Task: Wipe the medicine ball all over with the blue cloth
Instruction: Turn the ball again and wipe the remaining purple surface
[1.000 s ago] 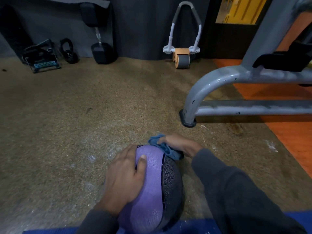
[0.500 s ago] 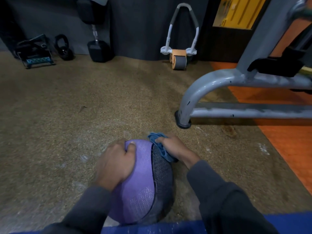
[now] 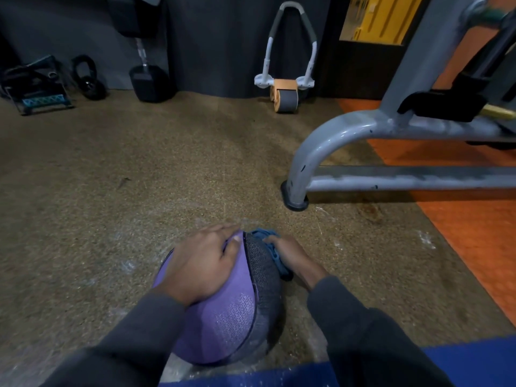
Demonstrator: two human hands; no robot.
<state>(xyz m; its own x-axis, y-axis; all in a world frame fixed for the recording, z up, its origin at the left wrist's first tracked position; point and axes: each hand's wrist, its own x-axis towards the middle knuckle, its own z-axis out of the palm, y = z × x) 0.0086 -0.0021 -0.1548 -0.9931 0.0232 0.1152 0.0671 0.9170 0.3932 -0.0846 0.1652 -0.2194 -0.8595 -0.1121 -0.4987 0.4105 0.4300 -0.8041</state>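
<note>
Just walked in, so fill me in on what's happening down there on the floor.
A person is cleaning a purple and grey medicine ball that sits on the speckled gym floor. The left hand rests flat on the purple top to steady it. The right hand presses a bunched blue cloth against the grey far-right side. A grey machine frame stands nearby.

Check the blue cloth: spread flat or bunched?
Bunched. The cloth shows as a crumpled wad under the right hand, pressed against the ball's dark side, not laid flat.
</note>
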